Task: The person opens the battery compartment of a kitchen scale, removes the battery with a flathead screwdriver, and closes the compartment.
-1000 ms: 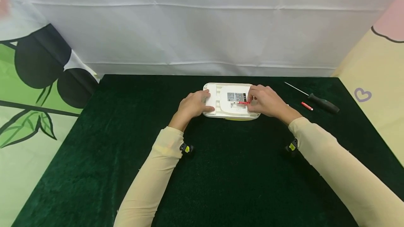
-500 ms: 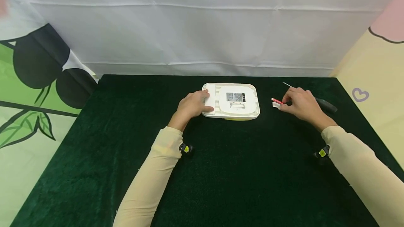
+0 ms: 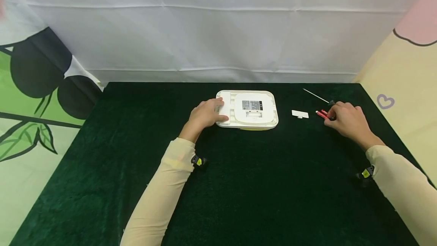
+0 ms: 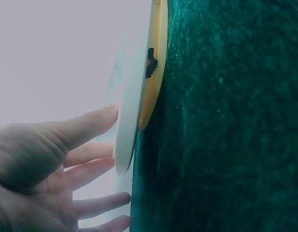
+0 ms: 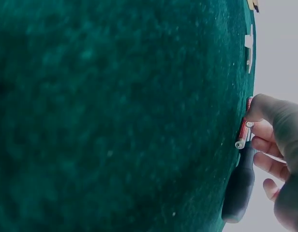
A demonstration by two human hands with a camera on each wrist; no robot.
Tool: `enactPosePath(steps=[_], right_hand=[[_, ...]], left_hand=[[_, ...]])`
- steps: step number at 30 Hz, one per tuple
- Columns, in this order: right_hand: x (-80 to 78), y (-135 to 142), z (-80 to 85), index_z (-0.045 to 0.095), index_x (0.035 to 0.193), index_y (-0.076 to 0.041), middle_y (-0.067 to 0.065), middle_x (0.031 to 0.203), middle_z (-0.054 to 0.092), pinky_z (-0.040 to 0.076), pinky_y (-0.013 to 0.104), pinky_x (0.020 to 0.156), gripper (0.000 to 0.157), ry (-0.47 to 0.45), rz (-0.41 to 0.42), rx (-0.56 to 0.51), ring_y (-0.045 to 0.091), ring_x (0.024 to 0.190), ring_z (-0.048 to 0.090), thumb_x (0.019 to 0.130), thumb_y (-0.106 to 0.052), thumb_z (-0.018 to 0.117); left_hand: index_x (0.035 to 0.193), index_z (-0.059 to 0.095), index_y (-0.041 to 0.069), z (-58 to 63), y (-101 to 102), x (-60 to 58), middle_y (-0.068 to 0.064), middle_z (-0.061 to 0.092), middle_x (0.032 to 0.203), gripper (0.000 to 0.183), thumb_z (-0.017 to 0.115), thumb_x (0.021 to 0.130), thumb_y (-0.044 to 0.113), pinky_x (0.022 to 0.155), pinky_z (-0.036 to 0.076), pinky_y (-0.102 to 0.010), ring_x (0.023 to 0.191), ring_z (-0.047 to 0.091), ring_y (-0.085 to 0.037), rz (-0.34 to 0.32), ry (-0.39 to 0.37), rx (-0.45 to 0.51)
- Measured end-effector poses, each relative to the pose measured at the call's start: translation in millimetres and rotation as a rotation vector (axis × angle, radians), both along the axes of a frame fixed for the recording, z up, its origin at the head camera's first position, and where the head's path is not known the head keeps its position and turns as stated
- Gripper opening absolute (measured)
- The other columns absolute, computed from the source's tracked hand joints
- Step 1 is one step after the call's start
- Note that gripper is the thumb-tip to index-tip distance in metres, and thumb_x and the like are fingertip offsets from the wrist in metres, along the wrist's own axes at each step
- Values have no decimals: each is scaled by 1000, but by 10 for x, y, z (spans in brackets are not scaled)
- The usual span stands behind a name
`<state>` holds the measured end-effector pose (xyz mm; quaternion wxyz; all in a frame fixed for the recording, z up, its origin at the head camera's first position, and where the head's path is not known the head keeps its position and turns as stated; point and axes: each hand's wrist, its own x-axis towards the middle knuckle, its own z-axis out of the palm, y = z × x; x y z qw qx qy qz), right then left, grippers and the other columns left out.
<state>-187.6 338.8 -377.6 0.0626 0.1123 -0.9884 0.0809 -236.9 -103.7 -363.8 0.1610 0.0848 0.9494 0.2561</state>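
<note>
A white rounded-rectangular device (image 3: 273, 105) lies with its underside up, showing a printed label and an uncovered battery compartment (image 3: 254, 114); something yellow shows beneath it. On its left end my left hand (image 3: 203, 115) rests, thumb and fingertips touching it, the fingers fairly straight in the left wrist view. At the right my right hand (image 3: 349, 120) pinches a red battery (image 3: 321, 115) between thumb and fingers. A second red battery (image 3: 324, 112) is right beside it. Whether the pinched battery touches the cloth, I cannot tell. A small white battery cover (image 3: 300, 114) lies between device and right hand.
A screwdriver lies behind the right hand, its thin shaft (image 3: 315, 95) pointing to the back left and its black handle (image 5: 238, 188) partly covered by the hand in the head view. Dark green cloth (image 3: 246, 185) covers the table. A white sheet (image 3: 218, 41) hangs behind.
My right hand has moved right from the device, carrying a battery and the white cover. The cover now lies on the cloth, and the battery is next to the other one. The left hand stays put.
</note>
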Motion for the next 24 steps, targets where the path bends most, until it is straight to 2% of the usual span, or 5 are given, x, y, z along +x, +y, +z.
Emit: enactPosePath(steps=[12, 17, 22, 24], right_hand=[[35, 77, -12, 68, 92, 0, 15, 90, 59, 32, 47, 72, 20, -47, -45, 5, 32, 84, 47, 86, -19, 70], [32, 79, -16, 67, 94, -1, 16, 93, 59, 33, 50, 75, 21, -27, -42, -6, 33, 87, 46, 86, -20, 70], [-15, 12, 1, 67, 99, -4, 16, 99, 61, 31, 49, 75, 23, 22, 20, -37, 33, 91, 46, 87, -24, 70], [-47, -49, 18, 67, 103, -5, 16, 104, 63, 30, 49, 76, 25, 3, 61, -58, 34, 95, 46, 88, -25, 70]], left_hand=[[148, 44, 23, 21, 1, 15, 4, 33, 159, 67, 71, 89, 40, 114, 29, -52, 146, 31, -25, -3, -6, 10], [148, 44, 23, 26, -6, 24, 5, 32, 159, 67, 71, 89, 40, 114, 29, -51, 146, 30, -25, 0, -8, 13], [147, 45, 23, 25, -12, 25, 8, 32, 160, 66, 70, 89, 41, 115, 28, -51, 147, 28, -25, -7, -4, 10], [148, 45, 23, 26, -12, 22, 8, 31, 160, 66, 70, 89, 41, 115, 28, -51, 147, 28, -24, -7, -4, 9]])
